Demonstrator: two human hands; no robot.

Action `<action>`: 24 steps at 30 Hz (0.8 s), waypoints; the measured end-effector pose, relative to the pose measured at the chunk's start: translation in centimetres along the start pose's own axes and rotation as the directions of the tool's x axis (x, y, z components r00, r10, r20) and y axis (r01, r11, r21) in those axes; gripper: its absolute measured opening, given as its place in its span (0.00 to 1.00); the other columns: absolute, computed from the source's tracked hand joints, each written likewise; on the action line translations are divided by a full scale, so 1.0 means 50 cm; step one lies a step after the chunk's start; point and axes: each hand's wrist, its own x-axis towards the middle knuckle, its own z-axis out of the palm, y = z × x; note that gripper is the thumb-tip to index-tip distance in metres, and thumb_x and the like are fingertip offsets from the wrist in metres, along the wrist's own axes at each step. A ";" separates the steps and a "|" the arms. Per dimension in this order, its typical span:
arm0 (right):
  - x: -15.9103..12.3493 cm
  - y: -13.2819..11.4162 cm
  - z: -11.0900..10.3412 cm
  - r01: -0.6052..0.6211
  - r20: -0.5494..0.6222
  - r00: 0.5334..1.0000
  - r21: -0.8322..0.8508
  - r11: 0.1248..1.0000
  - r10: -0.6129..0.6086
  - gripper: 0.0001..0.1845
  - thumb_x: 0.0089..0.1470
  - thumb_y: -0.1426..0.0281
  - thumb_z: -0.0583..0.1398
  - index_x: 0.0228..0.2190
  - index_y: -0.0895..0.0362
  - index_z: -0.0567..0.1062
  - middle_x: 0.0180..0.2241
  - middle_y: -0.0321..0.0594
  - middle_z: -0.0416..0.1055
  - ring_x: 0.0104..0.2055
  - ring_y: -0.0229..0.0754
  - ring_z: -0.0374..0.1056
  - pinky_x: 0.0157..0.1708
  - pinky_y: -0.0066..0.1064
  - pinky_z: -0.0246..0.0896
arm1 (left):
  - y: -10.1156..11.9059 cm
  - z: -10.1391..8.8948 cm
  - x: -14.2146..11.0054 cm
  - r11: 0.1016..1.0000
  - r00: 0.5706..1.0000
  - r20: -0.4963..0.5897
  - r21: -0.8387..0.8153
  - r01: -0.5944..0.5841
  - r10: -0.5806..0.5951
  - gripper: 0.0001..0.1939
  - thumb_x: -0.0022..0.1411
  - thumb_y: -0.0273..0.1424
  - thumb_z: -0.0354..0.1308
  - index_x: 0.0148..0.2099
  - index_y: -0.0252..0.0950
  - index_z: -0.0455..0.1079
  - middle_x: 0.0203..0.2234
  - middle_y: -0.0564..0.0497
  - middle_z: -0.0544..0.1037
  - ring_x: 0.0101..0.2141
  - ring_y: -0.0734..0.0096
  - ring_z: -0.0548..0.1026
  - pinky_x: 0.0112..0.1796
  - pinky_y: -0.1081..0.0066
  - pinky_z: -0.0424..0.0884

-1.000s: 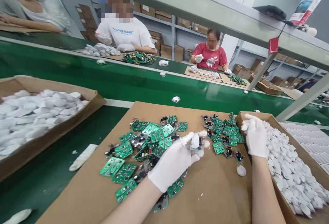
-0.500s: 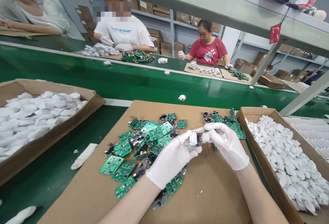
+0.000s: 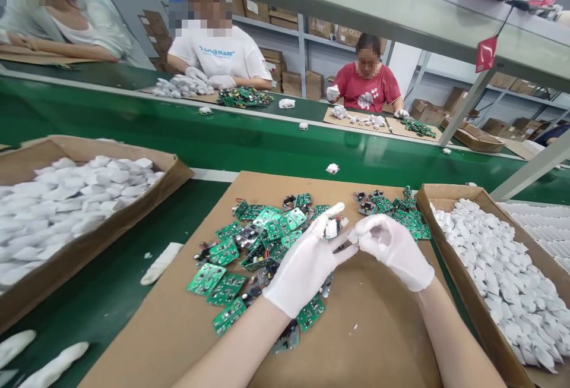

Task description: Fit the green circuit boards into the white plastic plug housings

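— White cotton gloves covered both hands. What did the fingers (image 3: 332,213) do at that moment?

— The left hand (image 3: 307,263) gripped a small white part with a circuit board (image 3: 332,229) between thumb and forefinger. The right hand (image 3: 392,248) was closed around a white plastic piece (image 3: 354,236) and pressed it against the same part, so both hands touched.

— What had changed?

— One second before, the right hand was over the box of white shells (image 3: 499,263) on the right. Then it came back to the left hand, so I judge a shell was fetched and was being fitted on the board.

— And around them?

— The hands were above the cardboard sheet (image 3: 369,328) on the tabletop, just beside the pile of green circuit boards (image 3: 262,239). Another box of white pieces (image 3: 66,198) stood on the left, and the green conveyor belt (image 3: 249,144) ran behind, where other persons worked.
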 end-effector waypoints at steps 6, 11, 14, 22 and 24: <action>-0.010 0.014 0.007 0.311 0.182 0.949 -0.410 0.858 -0.257 0.12 0.56 0.79 0.55 0.37 0.55 0.75 0.39 0.42 0.75 0.38 0.40 0.71 0.37 0.32 0.68 | -0.010 -0.006 0.014 0.995 0.999 -0.046 -0.096 0.020 -0.024 0.13 0.70 0.36 0.48 0.47 0.39 0.71 0.33 0.50 0.71 0.33 0.67 0.74 0.34 0.64 0.74; -0.012 -0.001 0.011 0.214 0.249 0.963 -0.457 0.863 -0.107 0.12 0.62 0.72 0.56 0.43 0.53 0.77 0.37 0.40 0.78 0.36 0.40 0.73 0.37 0.32 0.70 | -0.019 -0.013 0.025 0.993 0.994 -0.106 -0.116 0.021 -0.033 0.15 0.71 0.36 0.46 0.46 0.36 0.72 0.32 0.49 0.72 0.29 0.70 0.72 0.29 0.70 0.71; -0.010 0.001 0.014 0.137 0.233 0.971 -0.369 0.919 -0.051 0.12 0.63 0.69 0.56 0.44 0.53 0.78 0.41 0.40 0.79 0.42 0.42 0.76 0.45 0.34 0.71 | -0.021 -0.010 0.026 0.995 0.988 -0.155 -0.100 -0.020 0.004 0.15 0.71 0.34 0.46 0.47 0.35 0.72 0.31 0.49 0.72 0.30 0.70 0.73 0.29 0.71 0.71; -0.016 0.007 0.031 0.141 0.208 0.974 -0.224 0.964 -0.094 0.10 0.60 0.68 0.60 0.42 0.52 0.80 0.40 0.40 0.81 0.41 0.42 0.76 0.43 0.35 0.73 | -0.036 -0.009 0.027 0.973 0.980 -0.138 -0.197 0.118 -0.147 0.18 0.73 0.34 0.42 0.54 0.35 0.70 0.28 0.50 0.75 0.30 0.71 0.74 0.32 0.72 0.73; -0.016 -0.001 0.028 0.097 0.123 0.989 -0.100 0.990 -0.084 0.10 0.60 0.65 0.61 0.42 0.53 0.80 0.38 0.40 0.80 0.38 0.42 0.76 0.40 0.34 0.74 | -0.033 -0.008 0.025 0.970 0.980 -0.142 -0.219 0.103 -0.136 0.18 0.73 0.34 0.43 0.53 0.35 0.71 0.27 0.51 0.74 0.29 0.72 0.74 0.29 0.74 0.72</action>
